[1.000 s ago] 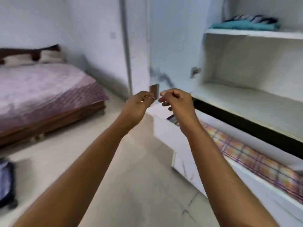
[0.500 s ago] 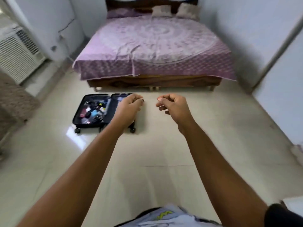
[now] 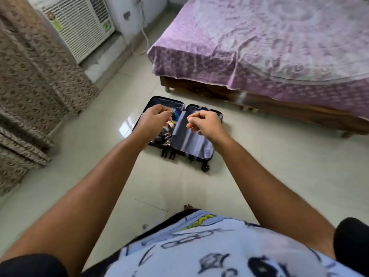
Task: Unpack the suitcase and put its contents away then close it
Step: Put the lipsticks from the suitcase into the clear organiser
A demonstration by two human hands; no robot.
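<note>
A dark suitcase (image 3: 192, 141) lies open flat on the pale tiled floor, beside the foot of the bed. Its left half holds several small mixed items (image 3: 162, 136); its right half shows a grey-blue liner. Both my arms reach forward, and the hands hang in the air above the case without touching it. My left hand (image 3: 154, 120) is over the left half, fingers curled, thumb against the forefinger, nothing visible in it. My right hand (image 3: 206, 123) is over the right half in the same curled pose, also holding nothing I can see.
A bed (image 3: 279, 47) with a purple patterned cover stands at the right, its wooden frame close behind the suitcase. A white air conditioner (image 3: 79, 23) sits at the upper left. Brown patterned fabric (image 3: 30, 76) fills the left side. Bare floor (image 3: 279, 166) surrounds the case.
The view has swung from the white wardrobe shelves to the floor. The suitcase now sits nearer and directly under my hands. My hands keep the same curled pose.
</note>
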